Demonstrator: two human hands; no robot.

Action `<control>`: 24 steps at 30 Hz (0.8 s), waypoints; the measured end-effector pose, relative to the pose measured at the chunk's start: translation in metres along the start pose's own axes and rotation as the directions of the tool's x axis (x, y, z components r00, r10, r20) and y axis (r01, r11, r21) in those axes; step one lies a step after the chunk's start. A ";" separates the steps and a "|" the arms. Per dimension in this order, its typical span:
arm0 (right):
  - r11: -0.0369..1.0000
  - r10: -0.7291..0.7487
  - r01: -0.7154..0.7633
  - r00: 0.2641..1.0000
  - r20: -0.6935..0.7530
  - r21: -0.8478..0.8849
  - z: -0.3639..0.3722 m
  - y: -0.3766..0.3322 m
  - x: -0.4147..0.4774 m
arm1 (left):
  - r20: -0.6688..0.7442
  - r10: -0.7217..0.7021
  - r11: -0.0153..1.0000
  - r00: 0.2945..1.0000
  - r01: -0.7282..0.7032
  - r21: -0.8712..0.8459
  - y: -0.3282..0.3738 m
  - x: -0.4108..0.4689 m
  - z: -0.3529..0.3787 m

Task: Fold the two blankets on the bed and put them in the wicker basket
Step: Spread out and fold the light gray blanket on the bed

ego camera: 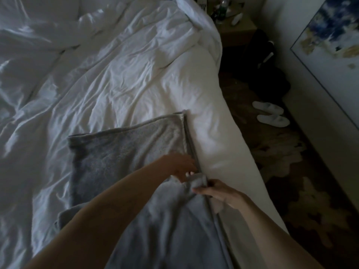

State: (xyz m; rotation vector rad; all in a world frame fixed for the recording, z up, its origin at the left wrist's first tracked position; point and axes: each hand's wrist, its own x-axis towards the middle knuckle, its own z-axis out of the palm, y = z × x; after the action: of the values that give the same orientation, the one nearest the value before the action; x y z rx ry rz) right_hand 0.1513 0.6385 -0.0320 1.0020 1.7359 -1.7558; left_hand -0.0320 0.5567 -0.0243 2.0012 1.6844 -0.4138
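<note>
While the grey blanket [124,152] lies on the near right part of the bed [116,74], with one long edge running along the bed's right side, both hands meet at that edge. The right hand [215,191] pinches a small bunched bit of the edge between thumb and fingertips, probably to square up the layers for a fold. The left hand [182,166] reaches across just beside it, fingers pointing at the same bunch — too blurred to tell whether they pinch the cloth or only touch it. The nearer part of the cloth looks paler and rumpled; whether it is a turned-over layer or the second blanket cannot be told. No wicker basket is in view. On the patterned carpet [281,152] to the right lie white slippers [270,113], with a dark bag [262,61] and a bedside table [237,30] farther off — things to step around when carrying the blanket away.
</note>
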 end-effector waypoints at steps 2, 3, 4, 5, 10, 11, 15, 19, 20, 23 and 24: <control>0.996 0.048 -0.049 0.999 -0.019 -0.080 0.006 0.010 -0.009 | 0.028 0.007 0.997 1.000 -0.009 0.072 0.003 0.003 -0.001; 0.995 0.049 -0.052 0.998 -0.037 -0.090 0.008 0.015 -0.011 | 0.019 0.003 0.996 1.000 -0.005 0.094 0.004 0.004 0.000; 0.995 0.037 -0.042 0.997 -0.063 -0.093 0.010 0.019 -0.013 | -0.013 -0.008 0.995 1.000 0.009 0.098 0.004 0.004 0.002; 0.995 0.014 -0.023 0.996 -0.087 -0.100 0.011 0.021 -0.014 | -0.058 -0.012 0.996 0.998 0.017 0.089 0.004 0.004 0.003; 0.990 0.010 -0.015 0.999 -0.037 -0.143 0.008 0.023 -0.019 | -0.176 0.013 0.975 0.984 0.027 0.219 0.014 0.026 -0.010; 0.986 0.022 -0.029 0.999 -0.044 -0.164 0.009 0.024 -0.018 | -0.188 -0.001 0.976 0.982 0.042 0.211 0.017 0.032 -0.011; 0.960 -0.030 -0.027 0.979 -0.200 -0.278 0.017 0.033 -0.007 | -0.058 -0.043 0.983 0.997 0.053 0.173 0.018 0.036 0.005; 0.969 -0.010 -0.044 0.977 -0.215 -0.243 0.022 0.040 -0.006 | 0.009 -0.166 0.983 0.986 0.165 0.084 0.010 0.025 0.001; 0.962 0.008 -0.065 0.977 -0.211 -0.264 0.021 0.040 -0.006 | 0.029 -0.175 0.981 0.984 0.172 0.090 0.010 0.023 -0.002; 0.963 0.098 -0.135 0.982 -0.161 -0.233 0.014 0.035 -0.005 | 0.017 -0.074 0.967 0.997 0.068 0.244 0.016 0.029 -0.007; 0.967 0.115 -0.142 0.984 -0.134 -0.211 0.009 0.030 -0.006 | -0.018 -0.068 0.960 0.998 0.071 0.271 0.019 0.032 -0.007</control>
State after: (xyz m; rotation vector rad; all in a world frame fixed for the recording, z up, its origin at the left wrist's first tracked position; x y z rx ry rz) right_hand 0.1762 0.6258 -0.0474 1.1150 1.8463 -1.4136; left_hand -0.0073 0.5851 -0.0321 2.1403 1.7883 -0.6958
